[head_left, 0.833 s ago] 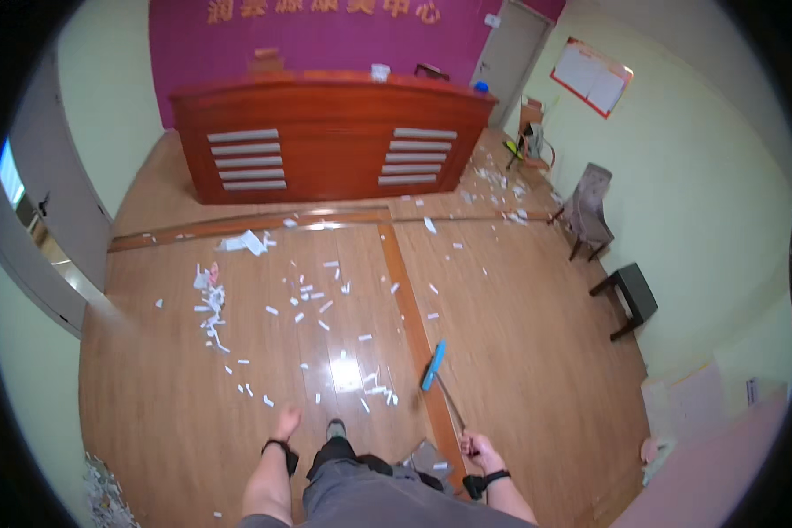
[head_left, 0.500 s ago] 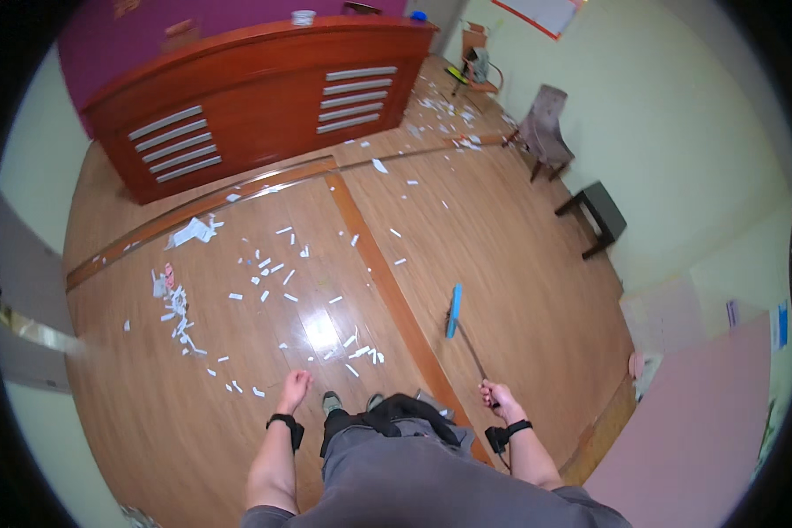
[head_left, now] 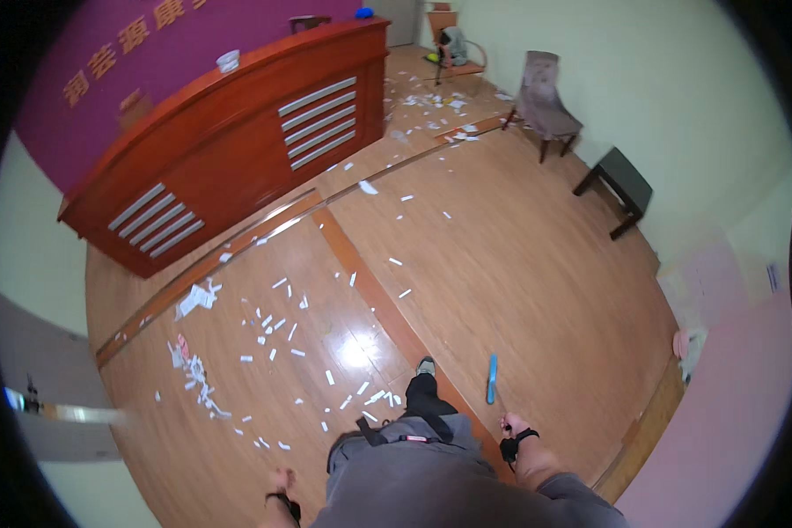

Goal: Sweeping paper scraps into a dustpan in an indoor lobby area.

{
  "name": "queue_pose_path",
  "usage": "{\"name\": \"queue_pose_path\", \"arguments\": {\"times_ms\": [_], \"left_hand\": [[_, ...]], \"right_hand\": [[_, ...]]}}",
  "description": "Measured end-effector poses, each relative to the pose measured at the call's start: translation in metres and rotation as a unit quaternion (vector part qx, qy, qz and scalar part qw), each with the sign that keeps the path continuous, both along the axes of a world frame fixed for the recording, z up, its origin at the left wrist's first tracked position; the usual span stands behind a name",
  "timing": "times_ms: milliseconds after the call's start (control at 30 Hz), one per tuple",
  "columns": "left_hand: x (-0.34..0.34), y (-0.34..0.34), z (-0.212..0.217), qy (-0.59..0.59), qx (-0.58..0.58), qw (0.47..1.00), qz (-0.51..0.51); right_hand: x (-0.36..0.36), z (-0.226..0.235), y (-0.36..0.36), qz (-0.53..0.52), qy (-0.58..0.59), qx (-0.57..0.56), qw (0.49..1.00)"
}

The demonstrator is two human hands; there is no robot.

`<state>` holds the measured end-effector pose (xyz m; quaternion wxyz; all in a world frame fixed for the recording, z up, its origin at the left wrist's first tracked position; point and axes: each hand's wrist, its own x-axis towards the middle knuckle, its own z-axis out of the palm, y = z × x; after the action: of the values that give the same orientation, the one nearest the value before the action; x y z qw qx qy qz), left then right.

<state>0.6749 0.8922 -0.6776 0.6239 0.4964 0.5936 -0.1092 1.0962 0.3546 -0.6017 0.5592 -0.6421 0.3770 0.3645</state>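
My right hand (head_left: 513,426) is closed around the handle of a broom with a narrow blue head (head_left: 492,378). The broom head is low over the bare wood floor, right of the dark orange floor strip; I cannot tell whether it touches. My left hand (head_left: 282,480) hangs low at my left side with nothing visible in it, its fingers loosely apart and somewhat blurred. Beyond it lie scattered white paper strips (head_left: 330,377) and a heap of crumpled paper scraps (head_left: 198,380). One shoe (head_left: 426,365) of mine is forward, beside the floor strip.
A red-brown wooden counter (head_left: 238,132) with a white tub (head_left: 228,61) on it stands ahead. Along the right wall are a grey chair (head_left: 546,97) and a small black table (head_left: 625,180). More paper scraps (head_left: 436,101) lie near the far armchair (head_left: 462,53).
I have stepped forward and my view has turned. My left hand has swung back and down. My right hand and the broom now sit lower and farther right in the view.
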Motion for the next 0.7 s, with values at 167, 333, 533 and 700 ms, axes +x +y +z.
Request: {"name": "queue_pose_path", "arguments": {"times_ms": [167, 333, 533, 700], "left_hand": [[0.202, 0.026, 0.125, -0.213, 0.099, 0.972, 0.023], [0.337, 0.026, 0.234, -0.254, 0.139, 0.951, -0.107], [0.354, 0.062, 0.134, -0.164, 0.024, 0.985, -0.043], [0.368, 0.089, 0.1, 0.027, -0.065, 0.992, -0.109]], "right_hand": [[0.092, 0.046, 0.053, 0.043, 0.092, -0.059, 0.993], [0.186, 0.068, 0.081, 0.109, 0.061, -0.006, 0.992], [0.261, 0.117, 0.137, 0.034, -0.036, 0.055, 0.997], [0.32, 0.189, 0.177, 0.057, -0.068, 0.05, 0.995]]}}
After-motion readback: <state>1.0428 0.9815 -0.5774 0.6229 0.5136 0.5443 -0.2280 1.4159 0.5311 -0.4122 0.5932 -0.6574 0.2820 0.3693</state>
